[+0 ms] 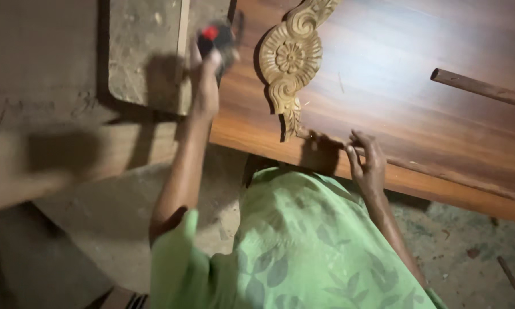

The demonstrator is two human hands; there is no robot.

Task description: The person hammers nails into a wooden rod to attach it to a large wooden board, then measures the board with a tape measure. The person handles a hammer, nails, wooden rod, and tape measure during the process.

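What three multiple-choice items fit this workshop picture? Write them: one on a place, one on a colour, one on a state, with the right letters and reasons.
1. Where does the carved ornament lie?
A. on the brown panel
B. on the floor
C. in the lap

2. What colour is the small patch on the dark tool?
A. blue
B. red
C. yellow

3. What is the right hand doing?
A. gripping the rod
B. resting fingers on the panel's near edge
C. hanging free

Answers:
1 A, the ornament lies flat on the panel.
2 B, red shows above the left hand.
3 B, the fingertips touch the edge, the rod lying apart.
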